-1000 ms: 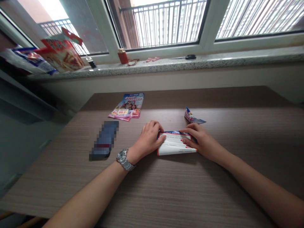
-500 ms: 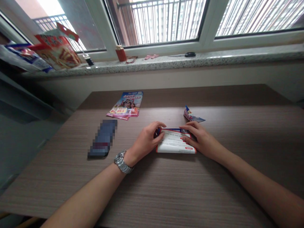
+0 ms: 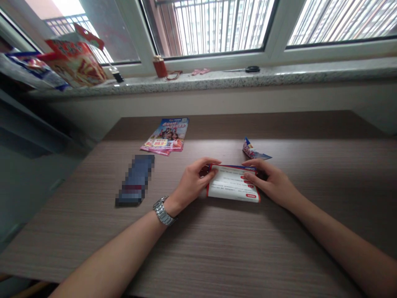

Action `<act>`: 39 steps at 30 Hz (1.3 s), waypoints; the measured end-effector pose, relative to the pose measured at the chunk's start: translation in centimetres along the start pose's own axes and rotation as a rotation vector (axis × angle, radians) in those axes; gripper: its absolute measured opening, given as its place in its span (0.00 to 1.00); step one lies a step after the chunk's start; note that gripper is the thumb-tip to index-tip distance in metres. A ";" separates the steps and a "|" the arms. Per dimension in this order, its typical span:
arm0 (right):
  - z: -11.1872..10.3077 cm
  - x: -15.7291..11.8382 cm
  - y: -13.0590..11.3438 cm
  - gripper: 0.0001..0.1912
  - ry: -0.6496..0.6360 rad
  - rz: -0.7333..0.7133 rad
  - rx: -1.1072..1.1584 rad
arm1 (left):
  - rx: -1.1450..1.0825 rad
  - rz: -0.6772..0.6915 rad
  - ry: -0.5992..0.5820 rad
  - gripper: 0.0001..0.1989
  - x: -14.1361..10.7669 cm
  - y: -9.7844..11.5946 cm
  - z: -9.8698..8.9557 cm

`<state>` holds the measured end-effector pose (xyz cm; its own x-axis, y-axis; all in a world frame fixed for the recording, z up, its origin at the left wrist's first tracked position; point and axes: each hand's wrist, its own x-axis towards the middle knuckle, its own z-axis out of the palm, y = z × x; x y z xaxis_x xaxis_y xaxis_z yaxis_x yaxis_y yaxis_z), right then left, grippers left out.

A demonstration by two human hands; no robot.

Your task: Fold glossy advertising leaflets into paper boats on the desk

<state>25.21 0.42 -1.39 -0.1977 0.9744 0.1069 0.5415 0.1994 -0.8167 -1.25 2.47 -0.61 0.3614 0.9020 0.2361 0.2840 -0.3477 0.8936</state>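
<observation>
Head view, both hands point(image 3: 196, 179) point(image 3: 274, 181) gripping a printed sheet point(image 3: 232, 185), wood-grain table point(image 3: 201, 248), speckled stone sill point(image 3: 217, 81), white-framed windows point(image 3: 275, 43) beyond

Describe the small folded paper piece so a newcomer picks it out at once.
On the brown table, find the white sheet held between the left hand and the right hand. Just beyond the right hand sits the small folded paper piece, printed in blue and reddish tones. Unlike the flat leaflets farther left, it is creased, with one pointed part standing up.
</observation>
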 end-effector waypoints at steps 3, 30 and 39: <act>0.1 0.0 0.1 0.16 0.023 -0.010 -0.002 | 0.023 0.001 0.005 0.11 0.0 -0.2 0.0; 0.0 0.1 0.4 0.17 0.034 0.003 -0.021 | -0.061 -0.105 -0.013 0.14 0.2 -0.4 -0.1; 0.1 0.0 0.3 0.18 0.051 0.016 -0.008 | -0.049 -0.076 -0.011 0.10 0.2 -0.5 -0.1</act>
<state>25.26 0.49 -1.69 -0.1474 0.9814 0.1230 0.5506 0.1848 -0.8140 -1.41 2.81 -0.93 0.3503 0.9223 0.1631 0.2668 -0.2652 0.9266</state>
